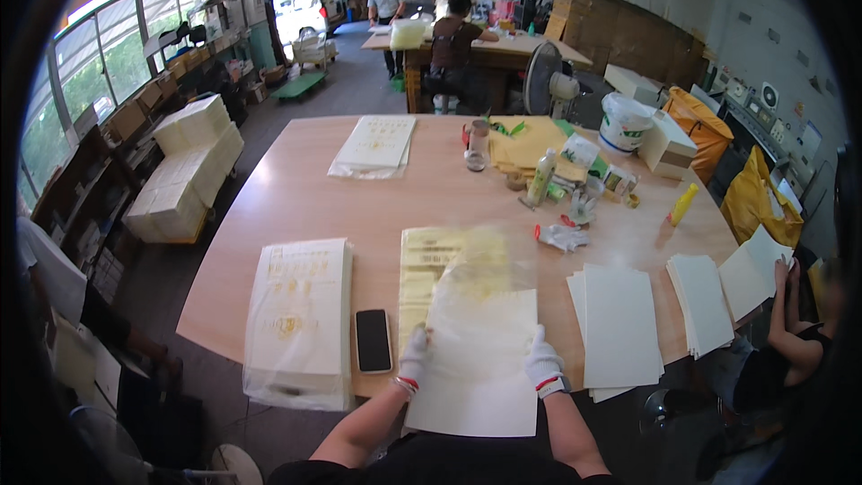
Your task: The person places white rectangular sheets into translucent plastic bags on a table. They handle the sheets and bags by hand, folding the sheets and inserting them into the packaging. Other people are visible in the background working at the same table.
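Note:
White knitted gloves with red cuffs cover both my hands. At the table's near edge, my left hand [413, 357] is closed at the left side of a clear plastic bag [507, 256] and a white paper stack [480, 368]. On the right edge of the same stack, my right hand [542, 361] is closed, its thumb on top. The stack's far part lies inside or under the film; which one I cannot tell. Beneath is a pile of yellowish printed bags [422, 274]. Left of it lie a black phone [373, 341] and a bagged pile of printed white sheets [296, 323].
More white sheets [620, 328] lie to my right, beside another pile [702, 301]. A person [799, 305] there holds sheets. Farther back are spare gloves [564, 236], a bottle [541, 178], a yellow tube [682, 205], a white bucket [626, 121] and a fan [546, 76].

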Demonstrator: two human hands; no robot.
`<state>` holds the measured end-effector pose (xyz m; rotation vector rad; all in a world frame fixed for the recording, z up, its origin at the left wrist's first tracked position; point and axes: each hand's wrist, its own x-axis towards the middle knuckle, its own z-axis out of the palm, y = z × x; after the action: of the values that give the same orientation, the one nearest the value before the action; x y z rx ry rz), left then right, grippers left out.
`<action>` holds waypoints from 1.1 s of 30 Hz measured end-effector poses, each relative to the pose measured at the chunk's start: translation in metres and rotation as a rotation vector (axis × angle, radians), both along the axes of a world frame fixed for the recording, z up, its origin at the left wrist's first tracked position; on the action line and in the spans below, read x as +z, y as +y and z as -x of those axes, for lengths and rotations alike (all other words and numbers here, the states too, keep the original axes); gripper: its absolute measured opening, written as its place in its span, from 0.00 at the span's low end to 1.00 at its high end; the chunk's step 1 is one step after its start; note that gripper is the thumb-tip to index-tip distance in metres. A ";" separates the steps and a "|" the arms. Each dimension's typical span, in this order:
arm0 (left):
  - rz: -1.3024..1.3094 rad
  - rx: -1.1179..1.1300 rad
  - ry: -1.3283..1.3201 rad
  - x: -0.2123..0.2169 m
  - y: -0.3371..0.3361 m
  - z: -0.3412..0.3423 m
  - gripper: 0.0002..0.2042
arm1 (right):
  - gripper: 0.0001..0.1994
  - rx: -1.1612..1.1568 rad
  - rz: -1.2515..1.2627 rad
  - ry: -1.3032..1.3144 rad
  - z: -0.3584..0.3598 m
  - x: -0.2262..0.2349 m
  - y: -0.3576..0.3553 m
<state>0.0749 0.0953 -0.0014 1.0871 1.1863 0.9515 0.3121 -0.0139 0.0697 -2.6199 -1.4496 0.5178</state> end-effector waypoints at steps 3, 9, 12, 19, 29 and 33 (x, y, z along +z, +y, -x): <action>-0.320 -0.121 0.314 -0.008 -0.010 0.019 0.12 | 0.41 0.105 0.110 0.030 0.010 0.015 -0.023; -0.227 -0.257 0.783 0.041 -0.055 0.030 0.07 | 0.40 0.216 0.212 0.085 0.013 0.017 -0.058; -0.205 -0.410 0.744 0.057 -0.091 0.054 0.07 | 0.38 0.294 -0.022 0.233 0.011 -0.005 -0.100; 0.021 -0.476 0.195 0.063 -0.167 0.097 0.05 | 0.32 0.355 -0.203 0.120 0.039 -0.005 -0.173; -0.572 -0.413 0.318 0.095 -0.149 0.080 0.04 | 0.17 -0.746 -0.644 1.649 0.035 -0.040 -0.190; -0.763 -0.220 0.121 0.146 -0.135 0.091 0.04 | 0.14 -0.410 -0.648 1.402 0.105 -0.039 -0.119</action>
<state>-0.0162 -0.0393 0.1445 1.8582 0.7706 1.2093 0.2066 -0.1329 0.0303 -1.3032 -0.4398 1.1793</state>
